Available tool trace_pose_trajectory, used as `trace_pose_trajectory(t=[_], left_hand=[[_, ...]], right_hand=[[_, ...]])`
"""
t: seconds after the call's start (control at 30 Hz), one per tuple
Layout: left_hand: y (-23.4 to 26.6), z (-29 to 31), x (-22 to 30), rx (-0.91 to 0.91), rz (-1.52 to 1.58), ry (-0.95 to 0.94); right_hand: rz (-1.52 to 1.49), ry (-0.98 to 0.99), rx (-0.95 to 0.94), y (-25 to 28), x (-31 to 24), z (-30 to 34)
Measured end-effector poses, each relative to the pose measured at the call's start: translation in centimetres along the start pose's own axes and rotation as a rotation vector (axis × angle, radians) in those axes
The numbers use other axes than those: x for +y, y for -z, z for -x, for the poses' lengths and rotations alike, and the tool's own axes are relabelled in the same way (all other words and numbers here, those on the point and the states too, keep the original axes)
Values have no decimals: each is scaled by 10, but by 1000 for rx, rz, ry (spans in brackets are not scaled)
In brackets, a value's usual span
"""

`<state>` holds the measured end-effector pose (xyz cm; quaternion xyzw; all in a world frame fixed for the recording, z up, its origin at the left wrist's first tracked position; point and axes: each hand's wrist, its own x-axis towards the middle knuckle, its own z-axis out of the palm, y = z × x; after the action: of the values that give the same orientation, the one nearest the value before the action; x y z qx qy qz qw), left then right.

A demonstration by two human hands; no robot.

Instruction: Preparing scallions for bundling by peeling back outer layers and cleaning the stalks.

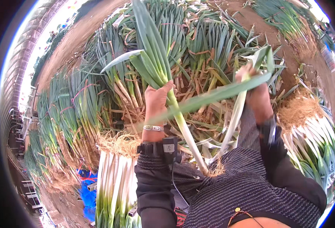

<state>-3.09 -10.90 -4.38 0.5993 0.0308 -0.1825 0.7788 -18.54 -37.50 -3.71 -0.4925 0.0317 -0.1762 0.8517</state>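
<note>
A leek (184, 131) slants across the middle, leafy top up and rooted base down by my lap. My left hand (158, 98) is closed around its stalk just below where the green leaves spread. Off to the right, my right hand (256, 93) grips a peeled outer leaf (234, 116), whose pale lower part runs down to the leek's root end. Whether it is still joined there, I cannot tell. The leaf's green end is folded over and sweeps left across the leek, blurred by motion.
Bundled leeks (76, 102) stand in rows to the left and ahead. Stacks lie roots-up beside me, one at left (114, 178) and one at right (308, 133). Loose stripped leaves (213, 125) litter the ground before me. Blue plastic (87, 193) sits at lower left.
</note>
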Motion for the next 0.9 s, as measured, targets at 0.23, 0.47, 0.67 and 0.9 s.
trace_pose_trajectory(t=[0.23,0.47,0.67,0.9], left_hand=[[-3,-6,8,72,131,0],[1,-14,16,254,146,-173],[10,-14,18,393,150,-170],[12,-15,17,506,210,-177]], right_hand=[[97,-417,-2,3,55,-21],[1007,42,-370,-103,119,54],[1137,229,-203,-103,147,52],[1300,344,-183,-99,152,45]])
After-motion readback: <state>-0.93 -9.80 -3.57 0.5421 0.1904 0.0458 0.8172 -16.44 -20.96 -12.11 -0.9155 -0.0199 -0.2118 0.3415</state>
